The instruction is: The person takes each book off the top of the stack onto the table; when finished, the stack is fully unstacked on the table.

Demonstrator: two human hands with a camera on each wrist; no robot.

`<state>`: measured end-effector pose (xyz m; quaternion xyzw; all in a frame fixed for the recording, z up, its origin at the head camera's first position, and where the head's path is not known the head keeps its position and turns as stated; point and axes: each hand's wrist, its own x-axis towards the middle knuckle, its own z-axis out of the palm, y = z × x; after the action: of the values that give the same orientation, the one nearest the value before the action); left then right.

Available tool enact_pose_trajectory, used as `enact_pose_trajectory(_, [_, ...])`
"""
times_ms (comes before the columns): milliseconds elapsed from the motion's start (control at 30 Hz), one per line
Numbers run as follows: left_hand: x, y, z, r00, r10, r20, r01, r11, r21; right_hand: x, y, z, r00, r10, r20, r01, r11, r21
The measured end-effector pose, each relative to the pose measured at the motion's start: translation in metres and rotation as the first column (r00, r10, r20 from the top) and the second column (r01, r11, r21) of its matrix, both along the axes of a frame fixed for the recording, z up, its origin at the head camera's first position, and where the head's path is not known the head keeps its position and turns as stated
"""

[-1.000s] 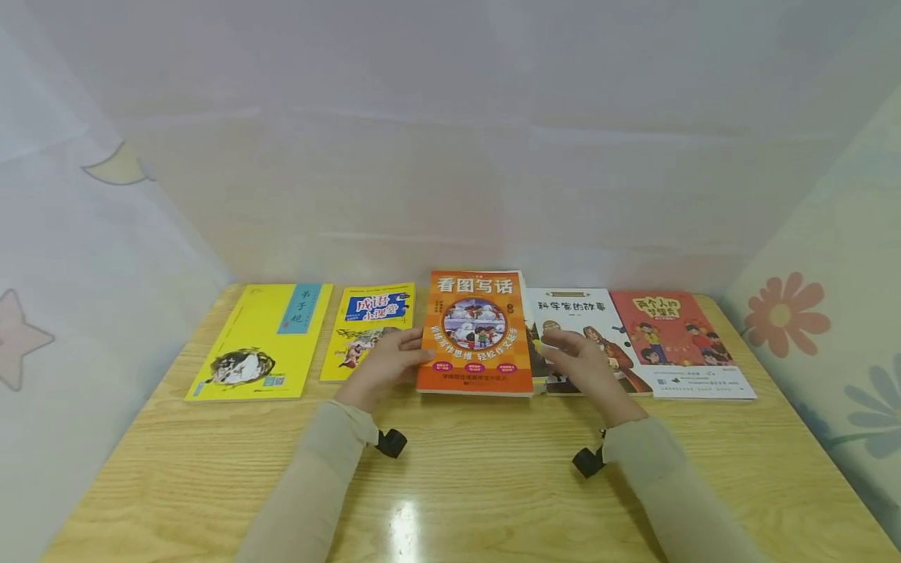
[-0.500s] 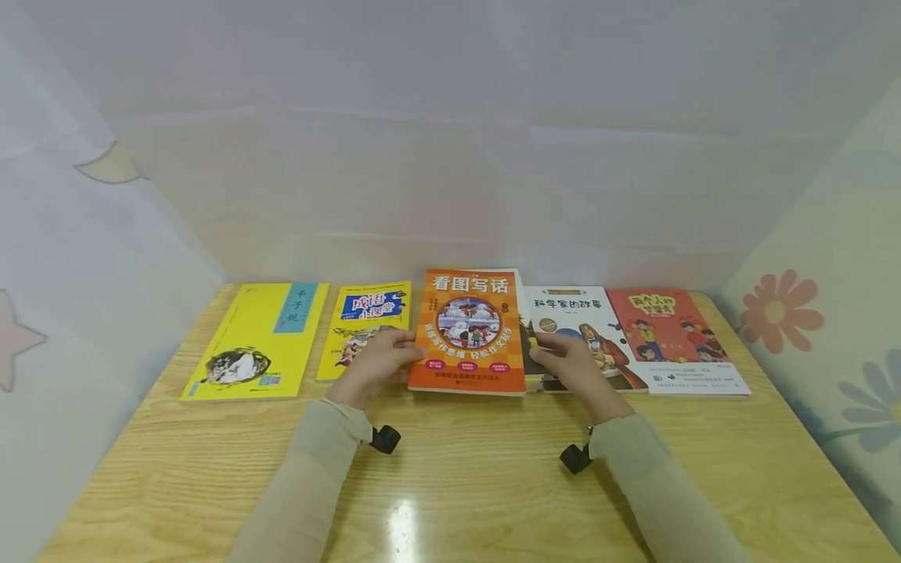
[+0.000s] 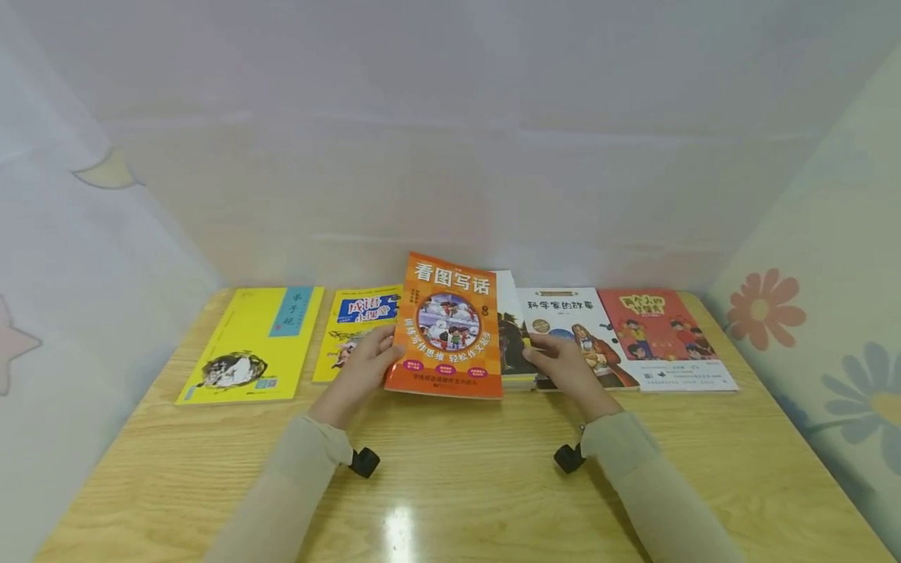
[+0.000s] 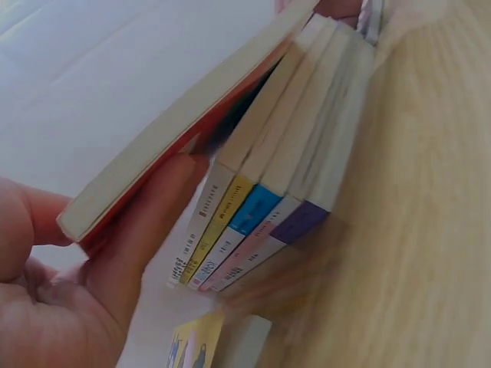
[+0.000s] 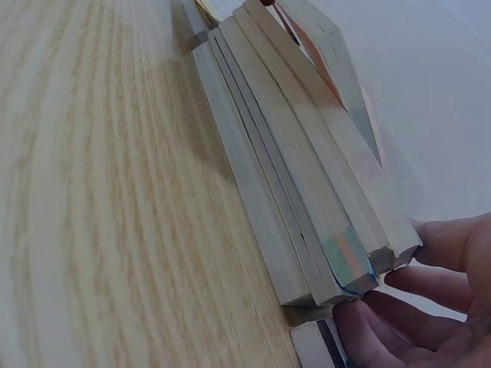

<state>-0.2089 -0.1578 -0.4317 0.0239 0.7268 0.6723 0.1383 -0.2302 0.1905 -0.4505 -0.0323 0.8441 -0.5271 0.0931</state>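
Observation:
My left hand (image 3: 359,375) grips an orange picture-writing book (image 3: 448,332) by its left edge, thumb on one side and fingers on the other. This book is tilted and partly raised off a stack of books (image 4: 280,172), with a wedge-shaped gap between them in the left wrist view. A dark-covered book (image 3: 514,344) shows on top of the stack. At the stack's right side, my right hand (image 3: 566,371) holds the edge, its thumb at the upper books' corner (image 5: 403,257) and its fingers below along the side.
A yellow book (image 3: 249,344) and a smaller yellow-and-blue book (image 3: 362,309) lie left of the stack. To its right lie a white scientist book (image 3: 573,313) and a red-and-white book (image 3: 665,336). The wooden table (image 3: 450,477) meets a pale cloth wall (image 3: 450,156) behind.
The orange book has shifted left and tilted up off the stack in my left hand, baring the dark cover beneath. My right hand has stayed at the stack's right edge.

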Motion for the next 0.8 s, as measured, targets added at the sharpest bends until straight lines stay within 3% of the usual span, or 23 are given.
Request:
enact_pose_trajectory(200, [0.029,-0.024,0.007,0.995,0.066,-0.073,-0.069,0.997,-0.039,0.000,-0.001,-0.001,1.000,0.010,0.011,-0.010,1.000,-0.017])
enact_pose_trajectory(267, [0.044,-0.036,0.011,0.991,0.077,-0.113,-0.084,0.995,-0.059,-0.001,-0.002,-0.002,1.000,0.024,0.008,-0.024,1.000,-0.019])
enact_pose_trajectory(400, [0.077,-0.062,0.015,0.988,0.109,-0.110,-0.109,0.994,0.006,-0.001,-0.004,-0.005,0.999,0.039,0.018,-0.039,0.999,-0.010])
enact_pose_trajectory(600, [0.118,-0.103,0.020,0.986,0.158,-0.049,-0.153,0.983,0.101,0.002,0.001,-0.004,0.999,0.032,0.023,-0.032,0.999,-0.015])
enact_pose_trajectory(733, [0.140,-0.134,0.015,0.979,0.198,0.057,-0.204,0.970,0.131,0.000,0.005,-0.004,0.999,0.027,0.024,-0.026,0.999,-0.026])
enact_pose_trajectory(800, [0.152,-0.152,0.012,0.966,0.225,0.128,-0.237,0.968,0.085,-0.001,0.005,-0.003,0.999,0.032,0.032,-0.031,0.999,-0.036])
